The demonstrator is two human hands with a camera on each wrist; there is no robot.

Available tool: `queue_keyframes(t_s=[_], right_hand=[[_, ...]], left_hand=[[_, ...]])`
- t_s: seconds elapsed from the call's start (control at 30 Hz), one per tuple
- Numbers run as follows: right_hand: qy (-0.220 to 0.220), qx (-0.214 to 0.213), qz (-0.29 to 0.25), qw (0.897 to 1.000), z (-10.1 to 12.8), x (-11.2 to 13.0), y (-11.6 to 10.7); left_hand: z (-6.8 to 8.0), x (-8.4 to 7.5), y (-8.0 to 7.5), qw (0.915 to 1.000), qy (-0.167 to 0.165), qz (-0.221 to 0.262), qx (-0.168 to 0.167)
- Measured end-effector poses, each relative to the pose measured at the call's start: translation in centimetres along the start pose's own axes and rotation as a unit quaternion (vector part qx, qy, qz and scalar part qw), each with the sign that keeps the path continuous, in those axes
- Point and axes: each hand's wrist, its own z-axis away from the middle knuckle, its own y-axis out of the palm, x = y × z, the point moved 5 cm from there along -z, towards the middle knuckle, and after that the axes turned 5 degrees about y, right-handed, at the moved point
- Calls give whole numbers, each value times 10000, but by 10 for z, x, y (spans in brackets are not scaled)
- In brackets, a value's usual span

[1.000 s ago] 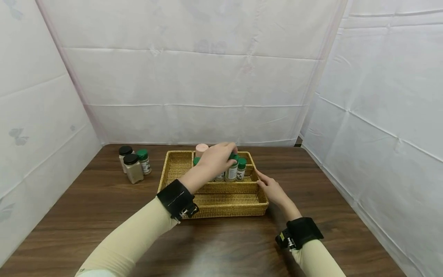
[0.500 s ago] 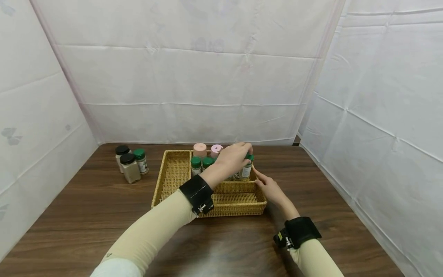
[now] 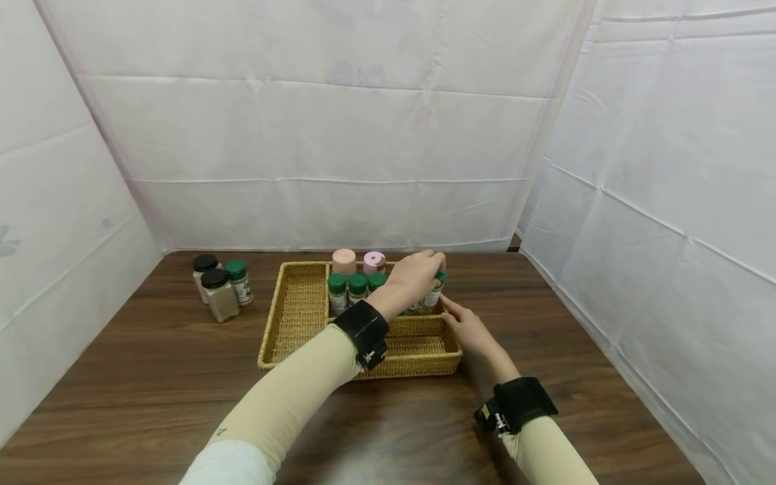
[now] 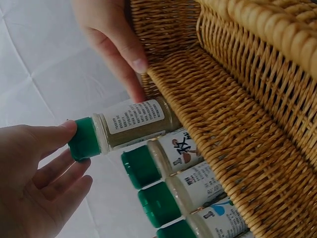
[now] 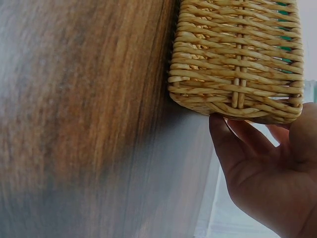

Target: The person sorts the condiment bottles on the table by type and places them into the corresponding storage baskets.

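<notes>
My left hand point(image 3: 415, 277) reaches over the wicker basket point(image 3: 400, 367). Between thumb and fingers it pinches the green cap of a spice jar point(image 4: 136, 121), at the right end of the middle compartment's row. In the left wrist view this jar leans slightly away from its neighbours, several green-capped jars point(image 4: 185, 148) standing side by side. The right hand point(image 3: 475, 331) grips the basket's right side, thumb at the rim and fingers along the outer wall. Its fingertips press the woven corner in the right wrist view. Part of the row is hidden behind my left hand.
Left of the basket, two black-capped jars point(image 3: 219, 296) and a green-capped jar point(image 3: 240, 283) stand on the wooden table point(image 3: 121, 384). Behind the row are a peach-topped container point(image 3: 343, 261) and a pink-topped one point(image 3: 374, 261). White cloth walls point(image 3: 315, 148) enclose the table.
My left hand has moved right along the row with the jar, bringing it to the compartment's right end. More green caps and the pink-topped container now show. The right hand keeps its hold.
</notes>
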Motion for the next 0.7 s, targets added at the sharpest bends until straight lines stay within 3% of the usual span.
queue_keyframes(t_s=[0.7], right_hand=[[66, 29, -98, 9999, 1, 1, 0]], left_hand=[[-20, 9, 33, 9971, -87, -565, 499]])
